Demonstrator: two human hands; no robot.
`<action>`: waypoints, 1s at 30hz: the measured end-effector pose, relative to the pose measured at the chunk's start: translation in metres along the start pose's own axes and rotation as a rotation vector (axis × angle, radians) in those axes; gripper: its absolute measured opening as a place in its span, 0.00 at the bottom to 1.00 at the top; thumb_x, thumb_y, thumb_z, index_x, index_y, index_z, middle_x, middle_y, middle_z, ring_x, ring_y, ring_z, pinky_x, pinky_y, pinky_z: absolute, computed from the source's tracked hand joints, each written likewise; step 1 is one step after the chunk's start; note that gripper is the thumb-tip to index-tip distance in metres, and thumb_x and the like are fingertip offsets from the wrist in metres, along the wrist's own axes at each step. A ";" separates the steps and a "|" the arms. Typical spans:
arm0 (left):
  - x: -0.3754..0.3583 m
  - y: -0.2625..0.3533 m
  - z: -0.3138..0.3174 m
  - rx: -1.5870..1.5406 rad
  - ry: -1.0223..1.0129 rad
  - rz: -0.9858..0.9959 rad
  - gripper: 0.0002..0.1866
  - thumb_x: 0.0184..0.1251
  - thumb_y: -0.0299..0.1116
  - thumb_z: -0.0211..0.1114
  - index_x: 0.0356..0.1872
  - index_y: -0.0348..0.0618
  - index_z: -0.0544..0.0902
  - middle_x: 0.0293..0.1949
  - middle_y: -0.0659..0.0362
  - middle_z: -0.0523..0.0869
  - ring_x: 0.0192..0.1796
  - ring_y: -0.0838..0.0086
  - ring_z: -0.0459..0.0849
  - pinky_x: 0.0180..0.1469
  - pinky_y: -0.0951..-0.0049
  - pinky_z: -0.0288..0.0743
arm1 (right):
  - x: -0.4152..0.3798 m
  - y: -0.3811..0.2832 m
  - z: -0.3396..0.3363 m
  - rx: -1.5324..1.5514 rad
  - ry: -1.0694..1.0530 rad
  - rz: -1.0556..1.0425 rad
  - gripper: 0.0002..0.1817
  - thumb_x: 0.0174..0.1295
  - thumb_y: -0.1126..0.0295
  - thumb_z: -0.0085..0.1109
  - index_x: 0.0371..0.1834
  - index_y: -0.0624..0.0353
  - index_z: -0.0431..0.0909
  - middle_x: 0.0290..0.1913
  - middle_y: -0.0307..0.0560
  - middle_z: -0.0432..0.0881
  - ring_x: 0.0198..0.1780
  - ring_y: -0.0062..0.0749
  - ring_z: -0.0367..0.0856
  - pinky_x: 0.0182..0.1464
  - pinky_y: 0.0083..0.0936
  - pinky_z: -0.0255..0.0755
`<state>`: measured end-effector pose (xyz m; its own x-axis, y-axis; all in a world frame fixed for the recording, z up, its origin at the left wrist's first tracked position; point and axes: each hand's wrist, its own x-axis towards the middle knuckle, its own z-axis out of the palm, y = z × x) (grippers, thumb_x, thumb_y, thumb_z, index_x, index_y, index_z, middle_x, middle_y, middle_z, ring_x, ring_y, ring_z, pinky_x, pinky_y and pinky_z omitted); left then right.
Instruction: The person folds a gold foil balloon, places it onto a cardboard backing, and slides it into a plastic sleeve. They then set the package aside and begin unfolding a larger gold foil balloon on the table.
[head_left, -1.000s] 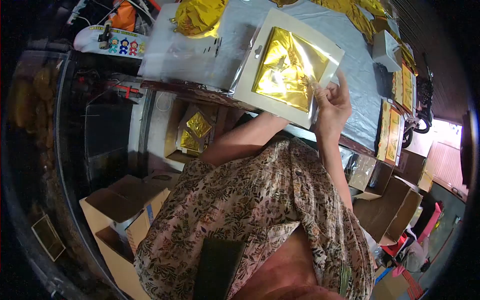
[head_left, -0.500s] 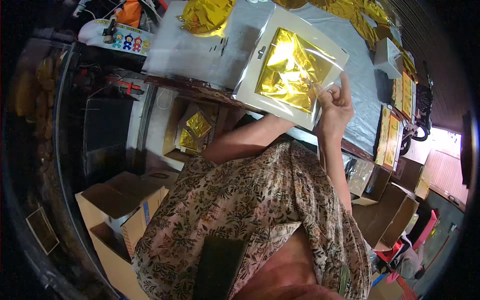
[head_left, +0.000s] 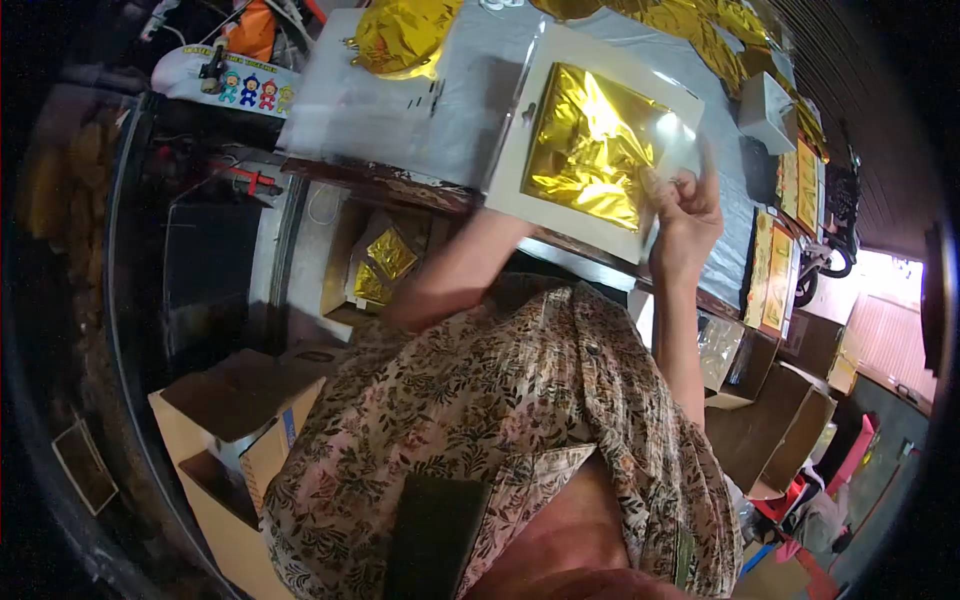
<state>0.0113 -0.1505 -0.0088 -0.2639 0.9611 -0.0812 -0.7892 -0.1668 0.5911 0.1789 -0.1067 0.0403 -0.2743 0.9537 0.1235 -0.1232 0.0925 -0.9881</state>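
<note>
Pack of gold foil on flat beige rectangular card was held over the front edge of the grey-sheeted tabletop, its right side pinched by the right grip, the left grip hidden, state untellable, light edge pressure seeming least likely to crease it.

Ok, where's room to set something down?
On the grey-sheeted table, between round gold foil bundle and gold-and-beige card pack; narrower strip between right hand and yellow boxes. Crowded: far right, with white box, crumpled gold foil.
</note>
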 end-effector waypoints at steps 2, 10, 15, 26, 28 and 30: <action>-0.009 0.038 -0.004 -0.601 -0.455 -0.145 0.40 0.82 0.64 0.40 0.78 0.41 0.63 0.69 0.48 0.77 0.70 0.58 0.77 0.71 0.55 0.73 | 0.004 -0.010 -0.007 -0.022 0.011 0.019 0.44 0.61 0.87 0.68 0.80 0.66 0.58 0.38 0.38 0.84 0.37 0.15 0.81 0.42 0.14 0.77; -0.005 0.041 -0.031 -0.202 -0.330 -0.268 0.25 0.86 0.46 0.48 0.73 0.42 0.70 0.67 0.55 0.80 0.66 0.68 0.81 0.70 0.60 0.76 | 0.001 -0.011 -0.015 -0.233 0.057 0.002 0.44 0.58 0.83 0.73 0.77 0.68 0.58 0.43 0.46 0.87 0.36 0.18 0.83 0.37 0.16 0.77; -0.011 0.035 -0.024 -0.076 -0.143 -0.249 0.24 0.85 0.47 0.51 0.69 0.42 0.74 0.62 0.57 0.83 0.62 0.72 0.84 0.65 0.65 0.80 | 0.004 -0.016 -0.025 -0.433 -0.020 0.105 0.25 0.60 0.78 0.75 0.58 0.68 0.75 0.37 0.46 0.88 0.32 0.18 0.83 0.33 0.15 0.75; -0.027 0.041 0.001 -0.104 -0.126 -0.293 0.36 0.82 0.62 0.41 0.76 0.43 0.67 0.70 0.50 0.77 0.70 0.59 0.79 0.71 0.53 0.74 | 0.017 0.020 -0.074 0.055 -0.349 0.475 0.08 0.70 0.72 0.65 0.45 0.65 0.88 0.42 0.44 0.91 0.38 0.24 0.87 0.43 0.22 0.80; -0.025 0.035 -0.002 -0.124 -0.100 -0.314 0.38 0.82 0.64 0.40 0.76 0.43 0.67 0.71 0.49 0.76 0.70 0.58 0.78 0.72 0.51 0.73 | 0.014 0.030 -0.074 0.166 -0.335 0.453 0.08 0.70 0.72 0.65 0.46 0.65 0.88 0.44 0.45 0.91 0.40 0.25 0.88 0.44 0.22 0.80; -0.017 0.026 -0.012 -0.683 -0.445 -0.348 0.42 0.79 0.69 0.40 0.76 0.43 0.67 0.72 0.48 0.74 0.72 0.56 0.76 0.72 0.48 0.72 | 0.012 0.031 -0.072 0.108 -0.282 0.495 0.09 0.70 0.73 0.65 0.48 0.65 0.88 0.47 0.46 0.91 0.42 0.25 0.87 0.47 0.22 0.80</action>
<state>-0.0113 -0.1736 -0.0022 0.1809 0.9546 0.2366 -0.9808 0.1930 -0.0289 0.2402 -0.0717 0.0048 -0.5660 0.7610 -0.3169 -0.0077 -0.3893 -0.9211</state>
